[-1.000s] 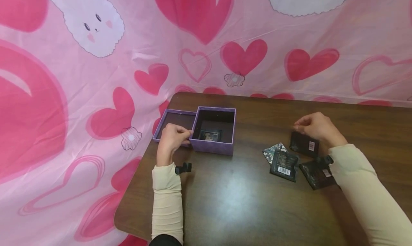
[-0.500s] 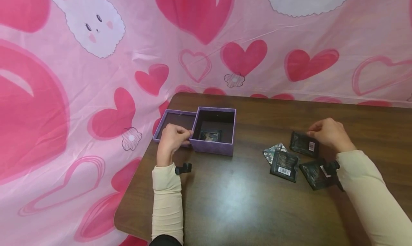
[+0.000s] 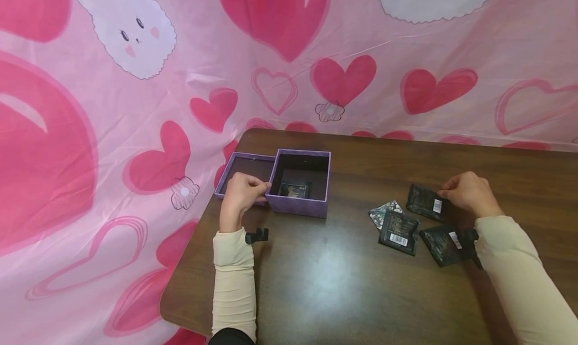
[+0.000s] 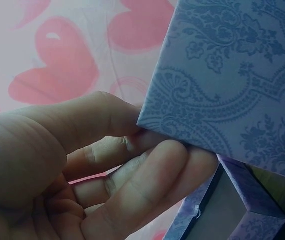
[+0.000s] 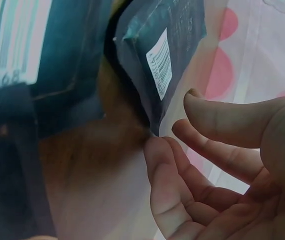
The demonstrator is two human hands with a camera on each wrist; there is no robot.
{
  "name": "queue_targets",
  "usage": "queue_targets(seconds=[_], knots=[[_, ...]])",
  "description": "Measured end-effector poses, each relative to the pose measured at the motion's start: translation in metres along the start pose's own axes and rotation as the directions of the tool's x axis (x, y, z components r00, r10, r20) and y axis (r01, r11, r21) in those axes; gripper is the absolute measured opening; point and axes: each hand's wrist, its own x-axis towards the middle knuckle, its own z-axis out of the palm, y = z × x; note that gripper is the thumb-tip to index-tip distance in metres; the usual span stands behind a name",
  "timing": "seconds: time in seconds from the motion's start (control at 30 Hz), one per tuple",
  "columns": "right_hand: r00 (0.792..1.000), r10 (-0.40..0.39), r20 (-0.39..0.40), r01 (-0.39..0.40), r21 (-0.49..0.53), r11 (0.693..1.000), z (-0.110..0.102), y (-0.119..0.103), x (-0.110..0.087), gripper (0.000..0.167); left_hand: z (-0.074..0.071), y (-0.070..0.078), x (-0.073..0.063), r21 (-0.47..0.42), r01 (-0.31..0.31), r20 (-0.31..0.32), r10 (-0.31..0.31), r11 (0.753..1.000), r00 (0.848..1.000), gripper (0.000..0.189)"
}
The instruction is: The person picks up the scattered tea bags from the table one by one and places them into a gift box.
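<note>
My left hand [image 3: 241, 194] holds the near left corner of a purple patterned box [image 3: 298, 207] between thumb and fingers, its wall filling much of the left wrist view. Inside the open box lies a dark sachet [image 3: 295, 190]. At the right, my right hand [image 3: 469, 193] is beside a black sachet [image 3: 422, 199] with a white barcode label. In the right wrist view the fingertips of that hand [image 5: 217, 175] are right at the corner of this sachet [image 5: 175, 45], while the thumb stands apart from it. Closer to the person lie two more black sachets [image 3: 399, 237] [image 3: 444, 247].
The box's shallow lid [image 3: 253, 167] lies inside up to the left of the box, partly behind the left hand. A silvery patterned packet [image 3: 383, 212] sticks out from under one black sachet. Everything rests on a brown wooden table [image 3: 316, 275] against a pink heart-print cloth [image 3: 280, 109].
My right hand has drawn back to the right and toward the person, from above the far black sachet to its right corner. The left hand and box have stayed put.
</note>
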Motion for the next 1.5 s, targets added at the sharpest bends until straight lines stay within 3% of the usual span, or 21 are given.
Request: queue_targets(seconds=[0.4,0.63,0.93,1.23,1.5], knots=[[0.998,0.033,-0.05,-0.029,0.086,0.996,0.005,0.016,0.002,0.02,0.001,0.001,0.001,0.012,-0.007,-0.005,0.007,1.0,1.0,0.016],[0.996,0.076,0.04,-0.08,0.114,0.99,0.007,0.016,0.0,0.028,0.001,0.001,0.001,0.064,-0.039,-0.026,0.04,0.997,0.999,0.018],[1.0,-0.006,0.025,0.003,0.126,0.992,-0.001,0.017,-0.001,0.03,0.002,0.0,0.001,0.051,-0.029,-0.024,0.03,0.998,0.999,0.017],[0.999,-0.003,0.041,-0.01,0.298,0.954,-0.003,0.019,-0.002,0.034,0.002,0.001,0.001,0.03,-0.033,-0.021,0.034,0.999,0.999,0.017],[0.999,-0.008,0.036,-0.006,0.36,0.933,-0.011,0.015,-0.005,0.035,0.001,0.003,0.001,0.026,-0.024,-0.019,0.024,0.999,1.0,0.016]])
